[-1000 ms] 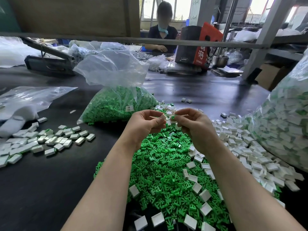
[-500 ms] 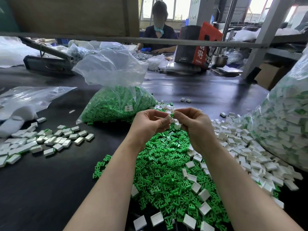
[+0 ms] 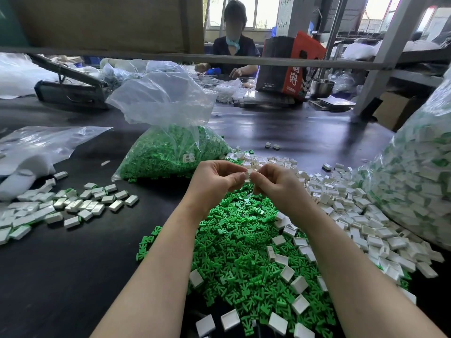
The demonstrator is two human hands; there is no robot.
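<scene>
White cap (image 3: 250, 172), a small rectangular piece, is held in the air between the two hands, above the far edge of the heap of green inserts (image 3: 234, 242), and only a sliver of it shows between the fingertips. The left hand (image 3: 217, 181) pinches it from one side with thumb and curled fingers and the right hand (image 3: 275, 187) from the other, so both grips are closed tight on the same little part. Whether a green insert already sits inside it I cannot tell, since the fingers hide it. The likeliest slip is the piece squirting out: it looks smooth and is held by the tips alone, so an off-centre squeeze could flick it down into the heap or among the loose white caps (image 3: 341, 208) just to the right, where it would be lost among look-alikes. A skewed press could also jam an insert crooked, and a half-seated piece might then pass unnoticed into the assembled pieces (image 3: 73, 203) lying well apart on the left. Both forearms hang low over the heap, so a careless sweep could push parts across the dark table (image 3: 61, 276) or mix green and white further. The bulging bag of white pieces (image 3: 419, 181) leans right beside the loose caps and could slump onto them if knocked
</scene>
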